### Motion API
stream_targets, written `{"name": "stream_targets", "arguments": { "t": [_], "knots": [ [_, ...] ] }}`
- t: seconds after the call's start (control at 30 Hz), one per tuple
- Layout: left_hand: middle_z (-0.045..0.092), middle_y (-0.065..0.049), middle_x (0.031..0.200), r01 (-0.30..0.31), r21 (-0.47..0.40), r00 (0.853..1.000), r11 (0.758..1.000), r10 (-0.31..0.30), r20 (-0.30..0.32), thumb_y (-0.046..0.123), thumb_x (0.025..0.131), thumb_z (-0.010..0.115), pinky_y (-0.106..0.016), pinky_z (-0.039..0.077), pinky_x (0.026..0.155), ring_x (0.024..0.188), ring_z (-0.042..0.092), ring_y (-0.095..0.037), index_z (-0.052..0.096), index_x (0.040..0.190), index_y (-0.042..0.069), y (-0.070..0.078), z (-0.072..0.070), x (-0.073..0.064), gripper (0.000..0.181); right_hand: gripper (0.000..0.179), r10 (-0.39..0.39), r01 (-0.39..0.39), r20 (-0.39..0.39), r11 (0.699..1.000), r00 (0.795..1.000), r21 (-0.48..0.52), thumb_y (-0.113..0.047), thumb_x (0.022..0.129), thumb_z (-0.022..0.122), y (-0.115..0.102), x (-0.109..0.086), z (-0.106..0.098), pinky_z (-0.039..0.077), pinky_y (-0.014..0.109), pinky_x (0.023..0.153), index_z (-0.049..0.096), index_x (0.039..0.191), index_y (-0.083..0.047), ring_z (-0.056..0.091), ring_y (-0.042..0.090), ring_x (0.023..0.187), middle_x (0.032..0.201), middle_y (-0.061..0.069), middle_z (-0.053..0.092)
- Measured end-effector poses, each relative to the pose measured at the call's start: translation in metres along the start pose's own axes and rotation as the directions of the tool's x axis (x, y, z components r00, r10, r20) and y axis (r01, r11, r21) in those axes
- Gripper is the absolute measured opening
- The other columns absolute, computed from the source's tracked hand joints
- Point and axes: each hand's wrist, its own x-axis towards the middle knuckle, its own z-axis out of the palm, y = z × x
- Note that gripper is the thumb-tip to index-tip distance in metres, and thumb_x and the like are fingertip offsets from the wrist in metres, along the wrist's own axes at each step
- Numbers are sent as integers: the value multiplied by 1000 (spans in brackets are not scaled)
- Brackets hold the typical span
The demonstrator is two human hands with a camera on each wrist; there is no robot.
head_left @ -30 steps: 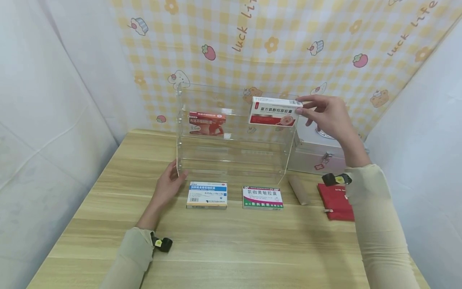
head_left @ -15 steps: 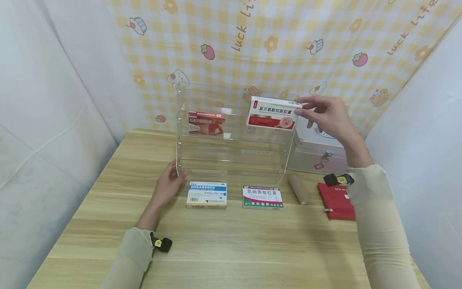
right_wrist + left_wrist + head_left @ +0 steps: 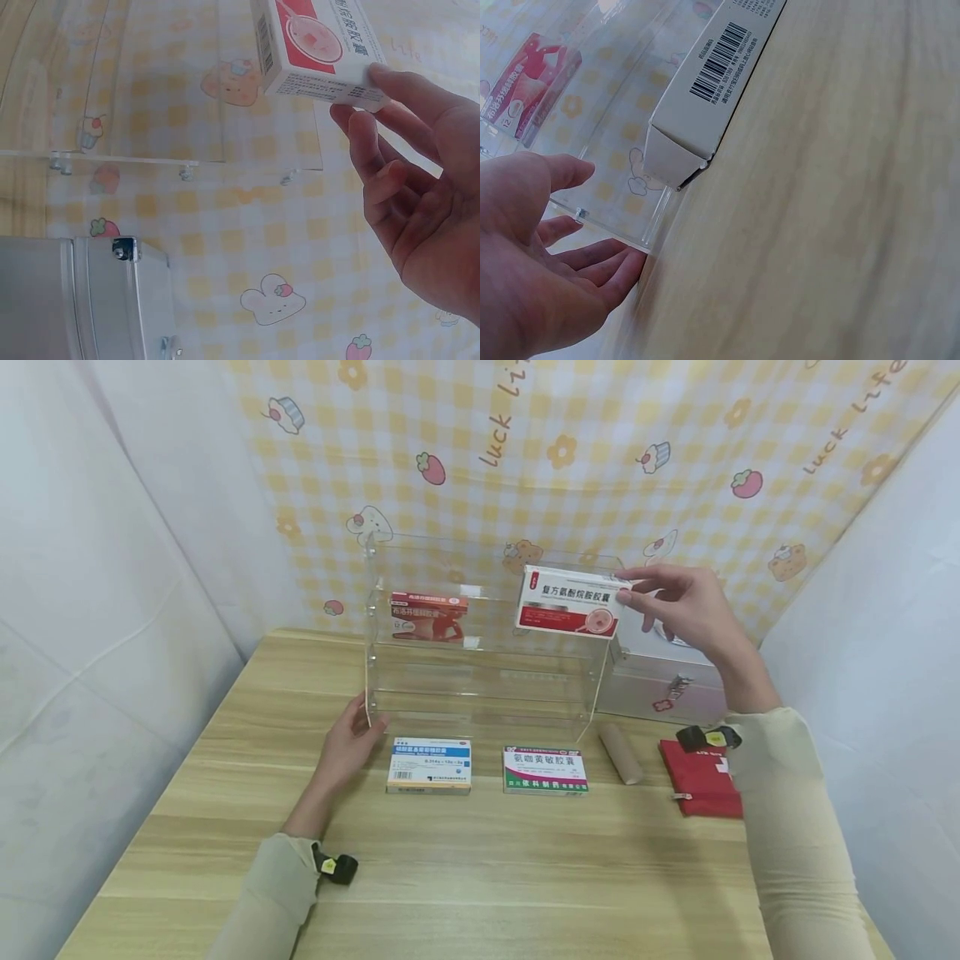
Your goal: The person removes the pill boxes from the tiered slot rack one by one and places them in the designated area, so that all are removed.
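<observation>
My right hand (image 3: 678,606) pinches the right end of a white-and-red medicine box (image 3: 570,602) between thumb and fingers. The box hangs in front of the upper right of a clear acrylic display rack (image 3: 480,695), its printed face towards me. In the right wrist view, the thumb lies on the face of the medicine box (image 3: 322,45) with fingertips behind. My left hand (image 3: 352,735) holds the rack's lower left side panel, thumb in front and fingers at the outer side. A red medicine box (image 3: 429,617) stands on an upper tier at the left.
On the table before the rack lie a blue-and-white medicine box (image 3: 430,766) and a white, pink and green one (image 3: 546,771). To the right are a brown roll (image 3: 620,754), a red pouch (image 3: 701,781) and a silver case (image 3: 652,681).
The right hand and its medicine box have dipped slightly, and the box's face has tipped more upright into view. The left hand and the rack stay where they were.
</observation>
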Motion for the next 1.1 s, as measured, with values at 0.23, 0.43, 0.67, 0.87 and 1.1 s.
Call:
{"name": "stream_targets", "arguments": {
  "t": [0.23, 0.43, 0.67, 0.87, 1.1],
  "knots": [
    [40, -26, 146, 0, -8, 1000, 1000, 0, 3, 32, 100, 58, -52, 39, 107, 130, 45, -42, 24, 156, 14, 0, 0, -1, 68, 34, 36, -36, 16, 999, 999, -25, -21, 90, 74, -9, -7, 0, 39, 27, 35, 69, 120, -7, 55, 16, 49, 82, 9, 69],
    [39, -26, 148, 2, 7, 1000, 1000, -2, 3, 32, 100, 57, -52, 39, 107, 131, 44, -42, 23, 156, 14, 0, 0, -1, 68, 34, 20, -19, 28, 999, 999, -49, -20, 90, 73, -7, -9, 0, 38, 27, 34, 69, 121, -6, 53, 17, 48, 73, 10, 67],
    [40, -26, 148, -5, 5, 1000, 1000, 5, 0, 31, 100, 57, -52, 39, 107, 131, 44, -42, 24, 156, 15, -1, 1, -1, 67, 38, 69, -66, 44, 996, 997, -61, -24, 90, 74, 4, -8, -1, 39, 28, 36, 69, 124, -10, 55, 19, 51, 83, 9, 69],
    [41, -26, 146, -8, 2, 1000, 1000, 8, 0, 31, 100, 57, -52, 39, 107, 130, 44, -42, 24, 156, 15, -1, 1, -1, 67, 39, 94, -91, 58, 994, 994, -52, -29, 89, 75, 25, -4, -3, 41, 27, 37, 69, 125, -16, 56, 19, 53, 99, 7, 70],
    [41, -26, 146, -4, 1, 1000, 1000, 4, 0, 31, 100, 57, -52, 39, 107, 131, 44, -42, 24, 156, 15, 1, 1, -2, 67, 35, 68, -66, 79, 998, 995, -24, -23, 90, 74, 10, -11, -1, 41, 28, 36, 70, 121, -9, 55, 19, 51, 103, 9, 70]
  ]
}}
